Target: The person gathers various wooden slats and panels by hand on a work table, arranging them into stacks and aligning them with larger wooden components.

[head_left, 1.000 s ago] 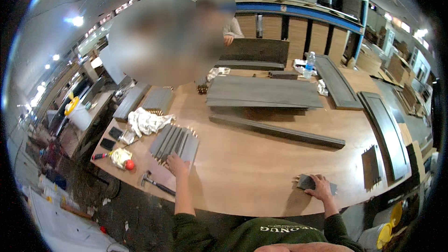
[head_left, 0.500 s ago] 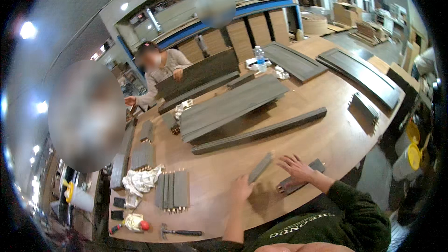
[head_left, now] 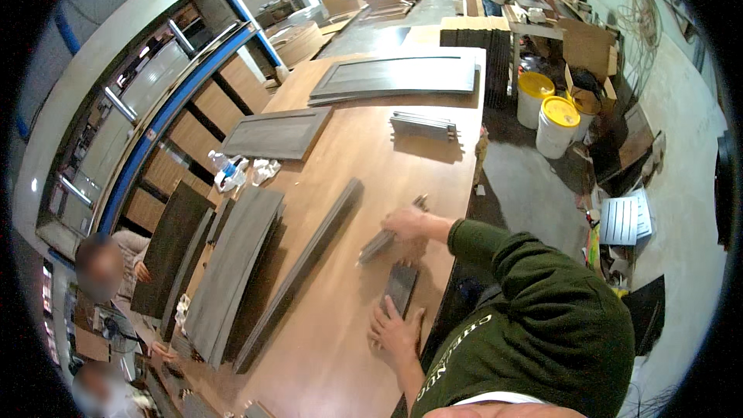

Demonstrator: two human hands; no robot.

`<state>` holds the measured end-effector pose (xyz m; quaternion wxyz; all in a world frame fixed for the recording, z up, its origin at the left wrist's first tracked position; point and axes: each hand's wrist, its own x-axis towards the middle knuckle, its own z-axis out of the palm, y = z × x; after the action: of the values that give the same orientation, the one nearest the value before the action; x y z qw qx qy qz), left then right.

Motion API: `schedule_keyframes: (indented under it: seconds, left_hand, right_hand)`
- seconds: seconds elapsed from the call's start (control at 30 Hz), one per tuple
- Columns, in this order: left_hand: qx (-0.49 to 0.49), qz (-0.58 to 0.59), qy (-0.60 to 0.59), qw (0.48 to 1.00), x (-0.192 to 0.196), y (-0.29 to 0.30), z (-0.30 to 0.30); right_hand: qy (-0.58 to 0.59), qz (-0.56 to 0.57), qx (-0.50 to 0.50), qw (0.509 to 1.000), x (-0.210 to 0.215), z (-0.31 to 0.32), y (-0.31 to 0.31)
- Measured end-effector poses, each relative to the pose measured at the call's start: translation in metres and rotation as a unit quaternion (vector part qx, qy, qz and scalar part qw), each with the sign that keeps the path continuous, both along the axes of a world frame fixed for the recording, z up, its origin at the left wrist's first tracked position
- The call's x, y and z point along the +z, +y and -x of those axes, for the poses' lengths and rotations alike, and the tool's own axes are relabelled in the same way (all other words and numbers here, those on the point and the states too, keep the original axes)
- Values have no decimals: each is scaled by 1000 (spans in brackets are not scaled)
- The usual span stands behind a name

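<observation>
My right hand (head_left: 405, 224), at the end of a dark green sleeve, is closed over the middle of a narrow grey wooden slat (head_left: 376, 246) with small pegs at its ends. It may be more than one slat; the hand hides part of it. Closer to me, my left hand (head_left: 395, 333) grips the near end of a short, dark grey slat (head_left: 402, 288), thumb on one side and fingers on the other. Pegs show at that slat's far end. Left of both hands, a long grey rail (head_left: 298, 275) lies across the brown table (head_left: 325, 356).
Grey panels (head_left: 236, 271) lie to the left, near a co-worker's hand (head_left: 142, 271). Further off are a framed panel (head_left: 279, 133), a stack of framed panels (head_left: 395, 76), pegged slats (head_left: 424, 125) and a water bottle (head_left: 221, 161). Yellow-lidded buckets (head_left: 559, 125) stand beyond the table's right edge.
The view has swung to the right. My right hand has shifted to the far side of my left and now grips a slat. My left hand is now on the nearer slat.
</observation>
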<state>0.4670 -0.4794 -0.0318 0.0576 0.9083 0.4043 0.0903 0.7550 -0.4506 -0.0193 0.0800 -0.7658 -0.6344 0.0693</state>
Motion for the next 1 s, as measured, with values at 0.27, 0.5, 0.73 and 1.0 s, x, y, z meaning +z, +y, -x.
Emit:
schedule_keyframes:
  seconds: [0.27,0.5,0.73,1.0]
  left_hand:
    - [-10,21,27,999,-24,36,-48]
    - [36,96,12,995,10,31,-125]
    - [165,74,50,982,-4,2,-111]
    - [321,260,-284,865,-10,-13,-48]
  right_hand:
    - [63,-94,-183,977,4,-137,-47]
    - [-90,-191,-232,949,-48,-216,1]
    - [91,-240,-92,962,2,-198,42]
    - [261,-189,-66,944,-78,-115,109]
